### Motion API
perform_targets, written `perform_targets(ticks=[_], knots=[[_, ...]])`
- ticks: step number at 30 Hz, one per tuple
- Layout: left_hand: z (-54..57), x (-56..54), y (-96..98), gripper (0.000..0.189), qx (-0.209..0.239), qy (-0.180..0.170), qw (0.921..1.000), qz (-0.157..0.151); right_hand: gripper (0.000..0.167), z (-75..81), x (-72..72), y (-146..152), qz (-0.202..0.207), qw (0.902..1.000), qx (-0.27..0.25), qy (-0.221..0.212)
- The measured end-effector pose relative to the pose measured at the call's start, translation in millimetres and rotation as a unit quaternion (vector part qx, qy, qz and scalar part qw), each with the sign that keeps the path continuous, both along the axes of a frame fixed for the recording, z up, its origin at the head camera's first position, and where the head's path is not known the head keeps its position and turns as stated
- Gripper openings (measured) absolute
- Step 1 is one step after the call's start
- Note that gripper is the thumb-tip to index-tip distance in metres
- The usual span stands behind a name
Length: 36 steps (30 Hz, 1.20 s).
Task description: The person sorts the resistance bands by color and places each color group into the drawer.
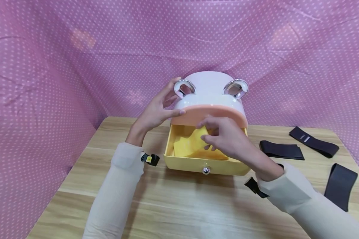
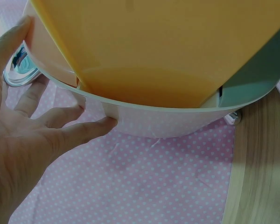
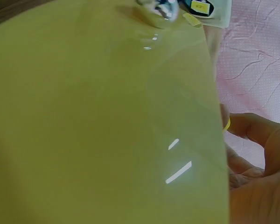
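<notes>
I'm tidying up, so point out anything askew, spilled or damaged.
Nothing looks spilled or visibly damaged. Only the three black bands look askew: they lie scattered at differing angles on the table, right of the open yellow drawer.

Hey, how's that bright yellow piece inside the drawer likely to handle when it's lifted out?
The bright yellow piece will probably flop, since it looks bent inside the drawer. It's likely light too: the right hand pinches only a raised end.

High head view facing forward and down, both wrist views close up, sharing the yellow drawer (image 1: 185, 164)
</notes>
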<state>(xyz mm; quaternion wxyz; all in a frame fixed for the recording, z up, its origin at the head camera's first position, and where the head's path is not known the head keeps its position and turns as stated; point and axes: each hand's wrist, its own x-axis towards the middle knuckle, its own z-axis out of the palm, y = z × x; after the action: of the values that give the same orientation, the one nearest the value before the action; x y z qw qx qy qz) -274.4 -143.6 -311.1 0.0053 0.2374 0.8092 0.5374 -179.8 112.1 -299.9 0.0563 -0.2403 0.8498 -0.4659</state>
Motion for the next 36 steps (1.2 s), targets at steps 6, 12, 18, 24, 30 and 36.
perform_targets(ticks=[6, 12, 18, 24, 30, 36], knots=[[0.3, -0.2, -0.3, 0.099, -0.002, 0.002, 1.0, 0.001, 0.026, -11.8, 3.1, 9, -0.021, 0.9986, 0.048, -0.009], [0.2, 0.0, -1.4, 0.099, -0.004, -0.007, 0.9999, 0.008, 0.025, -20.0, 1.3, 15, -0.028, 0.996, 0.084, 0.009], [1.1, 0.8, -1.5, 0.1, -0.006, -0.009, 0.9999, 0.01, 0.027, -23.5, -1.4, 19, -0.029, 0.9934, 0.109, 0.018], [0.9, 1.3, -0.8, 0.1, -0.004, -0.013, 0.9998, 0.011, 0.029, -25.4, -2.9, 22, -0.031, 0.9893, 0.139, 0.032], [0.2, 1.3, -0.6, 0.1, -0.006, -0.015, 0.9998, 0.013, 0.029, -26.8, -4.6, 27, -0.032, 0.9856, 0.161, 0.043], [0.9, 1.2, 0.0, 0.1, -0.004, -0.014, 0.9998, 0.011, 0.026, -21.0, -0.3, 37, -0.042, 0.9849, 0.16, 0.052]])
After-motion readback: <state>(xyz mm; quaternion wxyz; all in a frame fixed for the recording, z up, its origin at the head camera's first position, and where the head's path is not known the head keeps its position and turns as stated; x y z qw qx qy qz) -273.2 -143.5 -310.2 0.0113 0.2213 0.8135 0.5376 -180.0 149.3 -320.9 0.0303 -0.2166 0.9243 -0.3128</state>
